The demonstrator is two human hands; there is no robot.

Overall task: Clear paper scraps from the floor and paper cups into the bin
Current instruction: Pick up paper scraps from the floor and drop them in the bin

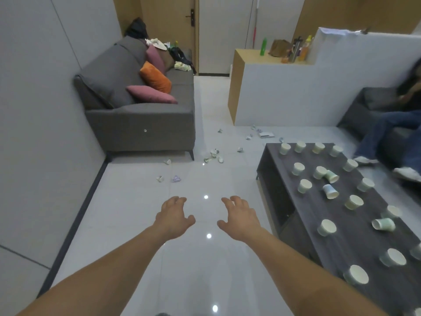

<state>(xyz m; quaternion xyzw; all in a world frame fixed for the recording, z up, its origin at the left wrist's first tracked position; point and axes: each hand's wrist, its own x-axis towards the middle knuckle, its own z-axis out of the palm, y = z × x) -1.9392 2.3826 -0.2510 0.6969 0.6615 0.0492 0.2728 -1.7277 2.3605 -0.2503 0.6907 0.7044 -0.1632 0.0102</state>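
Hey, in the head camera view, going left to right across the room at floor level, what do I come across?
At floor level: grey sofa → paper scraps on the tiles → dark coffee table with paper cups on it → seated person's legs.

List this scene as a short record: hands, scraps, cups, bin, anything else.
left hand: stretched forward over the floor, fingers relaxed, holding nothing
right hand: stretched forward beside it, fingers relaxed, holding nothing
paper scraps: scattered on the floor between the sofa and the coffee table, beyond both hands
paper cups: many on the coffee table, most standing; a few, such as the tipped cup, lie on their sides
bin: not in view
other: a seated person at the right edge
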